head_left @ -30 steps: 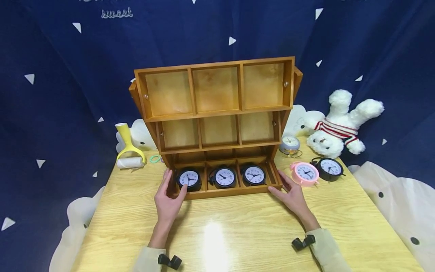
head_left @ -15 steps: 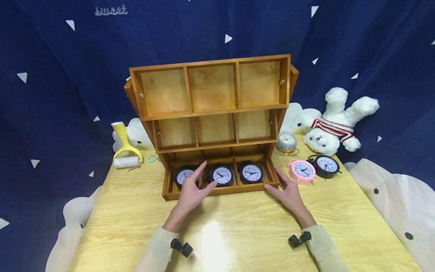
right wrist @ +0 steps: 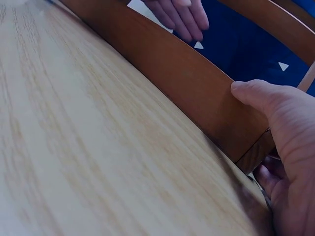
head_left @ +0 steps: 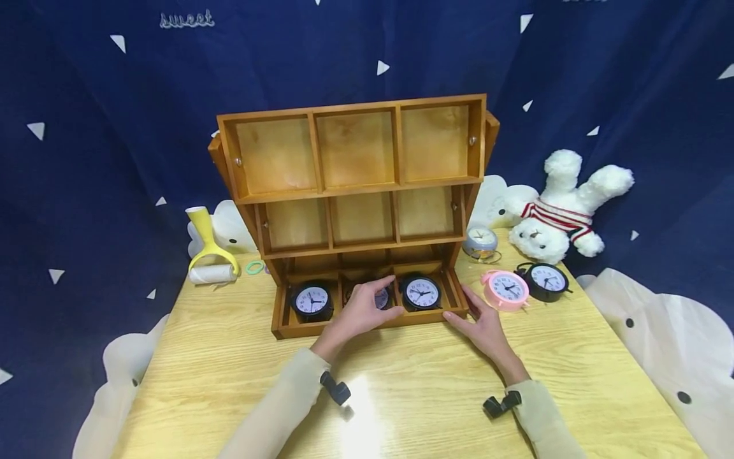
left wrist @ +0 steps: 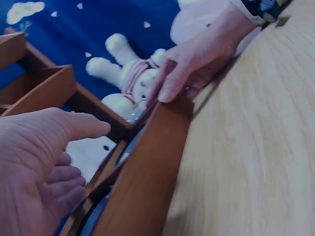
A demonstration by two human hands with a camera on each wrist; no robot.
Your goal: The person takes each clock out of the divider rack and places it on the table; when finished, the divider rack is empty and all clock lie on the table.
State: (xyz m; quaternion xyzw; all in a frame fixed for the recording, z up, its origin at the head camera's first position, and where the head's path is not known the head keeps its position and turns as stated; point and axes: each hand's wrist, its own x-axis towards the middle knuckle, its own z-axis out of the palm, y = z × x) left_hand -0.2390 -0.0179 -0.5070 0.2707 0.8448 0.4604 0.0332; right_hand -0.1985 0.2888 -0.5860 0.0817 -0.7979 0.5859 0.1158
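A three-tier wooden organizer box [head_left: 298, 330] stands unfolded on the table. Its bottom tier holds a left black alarm clock [head_left: 311, 299], a middle black alarm clock [head_left: 381, 298] and a right black alarm clock [head_left: 421, 293], one per compartment. Over the middle clock, partly hiding it, is my left hand [head_left: 361, 311], thumb and fingers spread apart; in the left wrist view this left hand [left wrist: 39, 152] holds nothing. My right hand [head_left: 484, 326] grips the tier's front right corner. The right wrist view shows its thumb [right wrist: 253, 91] on the front panel and fingers around the side.
Right of the box are a pink alarm clock [head_left: 507, 290], another black alarm clock [head_left: 547, 280], a grey-blue clock [head_left: 480, 238] and a white teddy bear [head_left: 553, 213]. A yellow-handled lint roller [head_left: 208, 245] and a green ring [head_left: 255, 267] lie left. A dark blue curtain [head_left: 344, 44] hangs behind.
My left hand has left the box's front left corner and moved right, past the left clock to the middle one. My right hand stays at the right corner. The head view has shifted slightly.
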